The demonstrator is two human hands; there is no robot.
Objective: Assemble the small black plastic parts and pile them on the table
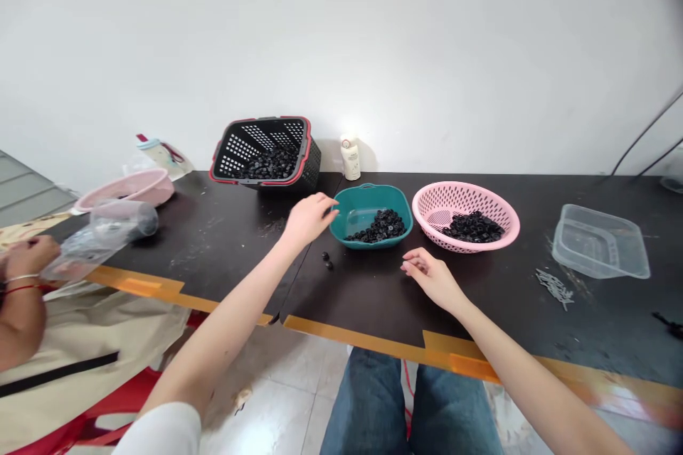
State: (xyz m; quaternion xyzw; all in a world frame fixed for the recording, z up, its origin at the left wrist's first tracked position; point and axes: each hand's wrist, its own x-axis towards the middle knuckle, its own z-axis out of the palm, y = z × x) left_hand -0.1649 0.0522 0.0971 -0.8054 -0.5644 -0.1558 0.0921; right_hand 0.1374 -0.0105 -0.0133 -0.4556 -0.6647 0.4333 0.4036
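Even, fairly bright light washed the pale wall point(373, 50), with a soft shadow beside the white bottle point(351, 160). The wide lens bent the outer edges, and the lower right corner looked smeared and hazy.

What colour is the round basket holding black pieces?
The round basket is pink, best seen in the head view.

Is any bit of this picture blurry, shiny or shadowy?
Head view: the orange tape smears into pale glare near the bottom right corner; a dark blur edges the top right corner; the white bottle casts a soft shadow on the wall.
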